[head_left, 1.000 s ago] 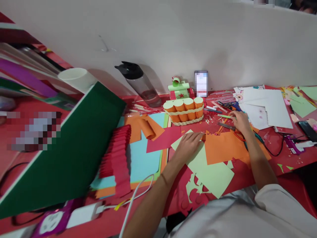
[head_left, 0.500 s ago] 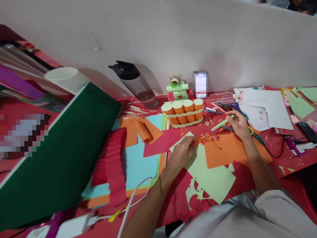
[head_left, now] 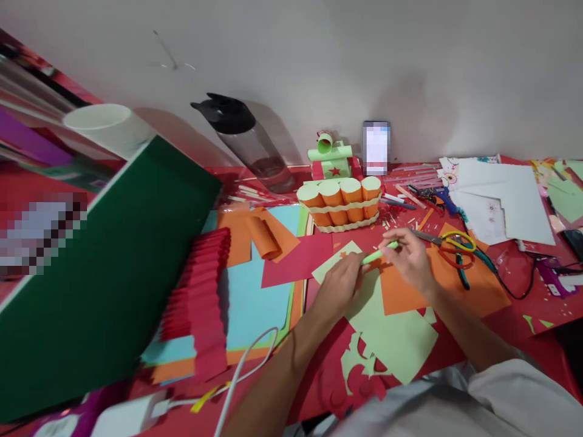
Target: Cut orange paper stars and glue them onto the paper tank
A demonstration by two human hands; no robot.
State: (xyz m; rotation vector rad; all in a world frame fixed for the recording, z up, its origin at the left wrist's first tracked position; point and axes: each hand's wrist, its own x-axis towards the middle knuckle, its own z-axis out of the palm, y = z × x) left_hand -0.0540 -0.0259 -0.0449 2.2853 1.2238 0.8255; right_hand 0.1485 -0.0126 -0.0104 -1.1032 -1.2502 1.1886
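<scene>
A thin rolled light-green paper tube spans the gap between my hands. My right hand pinches its right end between thumb and fingers. My left hand is closed at the tube's left end, its fingertips partly hidden. Beneath the hands lie pale green sheets and an orange sheet. Scissors with yellow and orange handles rest just right of my right hand. Behind stands a row of orange paper rolls with pale green tops, bound by corrugated strips.
A green board leans at left beside pleated red paper. Behind are a water bottle, a green paper model and a phone. A glue gun, pliers and white board pieces lie right. A white cable curves in front.
My right hand has moved left and nearer with the green tube, bringing it to my left hand. The orange strip no longer shows in my left hand. The scissors now lie uncovered.
</scene>
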